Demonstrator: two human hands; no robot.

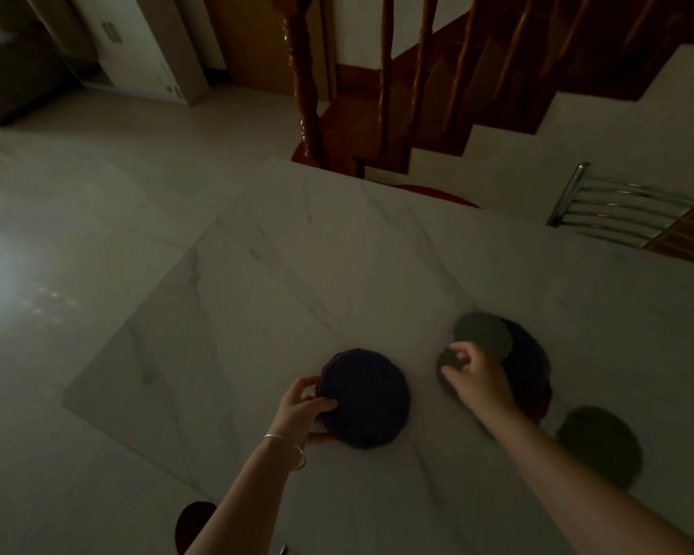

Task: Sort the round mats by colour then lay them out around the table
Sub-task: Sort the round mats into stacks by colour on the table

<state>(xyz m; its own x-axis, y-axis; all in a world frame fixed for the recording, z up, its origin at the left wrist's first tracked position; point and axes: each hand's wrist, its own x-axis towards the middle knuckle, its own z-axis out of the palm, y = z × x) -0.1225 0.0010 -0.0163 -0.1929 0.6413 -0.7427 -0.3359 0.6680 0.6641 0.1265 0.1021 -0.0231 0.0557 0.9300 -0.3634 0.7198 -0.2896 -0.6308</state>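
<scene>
A small stack of dark purple round mats [367, 398] lies on the white marble table [297, 274]. My left hand [305, 406] grips the stack's left edge, thumb on top. To the right, several mats overlap in a loose pile: a grey-green mat [483, 334] on top, a dark blue mat [527, 362] and a dark red mat [537, 402] beneath. My right hand [475, 374] pinches the edge of another grey-green mat [446, 360] at the pile's left side. One more grey-green mat [599, 444] lies alone at the right.
A metal-backed chair [617, 210] stands at the table's far right, and a red stool seat [437, 192] shows beyond the far edge. Another dark red stool [193, 522] sits near my left forearm. A wooden staircase [437, 94] rises behind. The room is dim.
</scene>
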